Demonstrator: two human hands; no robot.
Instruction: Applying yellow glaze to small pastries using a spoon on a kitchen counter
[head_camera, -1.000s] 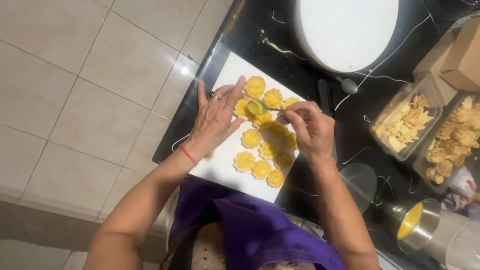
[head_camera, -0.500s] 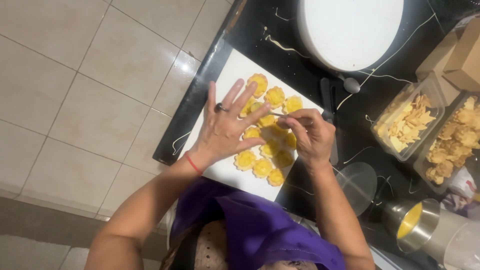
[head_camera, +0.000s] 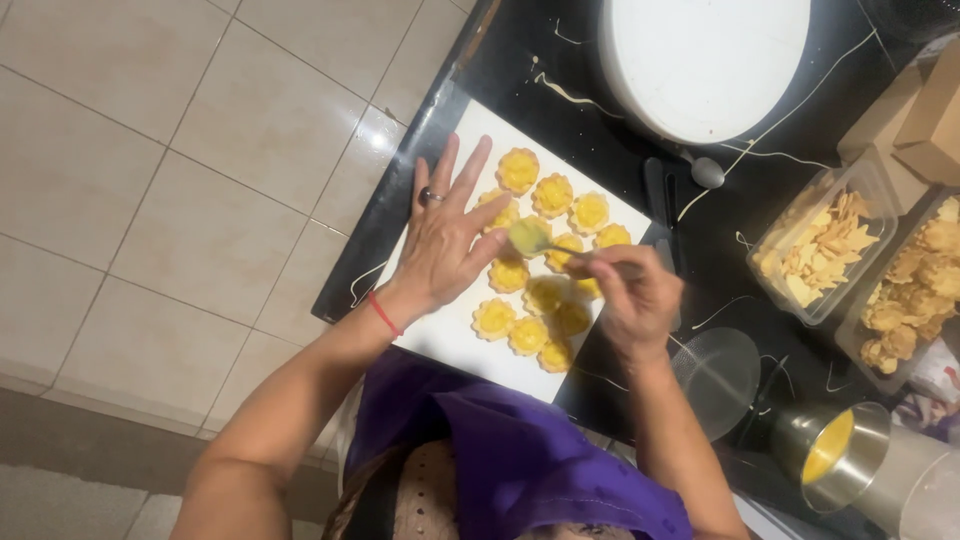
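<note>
A white rectangular board (head_camera: 452, 335) lies on the black counter and carries several small yellow flower-shaped pastries (head_camera: 551, 193). My left hand (head_camera: 443, 238) lies flat on the board with its fingers spread, touching the pastries at its fingertips; it wears a ring and a red wrist thread. My right hand (head_camera: 628, 298) grips a small brush (head_camera: 527, 238) whose yellow-coated tip rests over a pastry near the left fingertips.
A large white round lid or plate (head_camera: 705, 60) sits at the top. Two clear containers of fried snacks (head_camera: 822, 248) stand at right. A steel cup of yellow liquid (head_camera: 828, 452) is at lower right. A spoon (head_camera: 706, 172) and a small strainer (head_camera: 718, 375) lie nearby. Tiled floor is at left.
My left hand slid along the board and flattened with fingers spread wide. My right hand now holds the brush tip out over a pastry near the left fingers.
</note>
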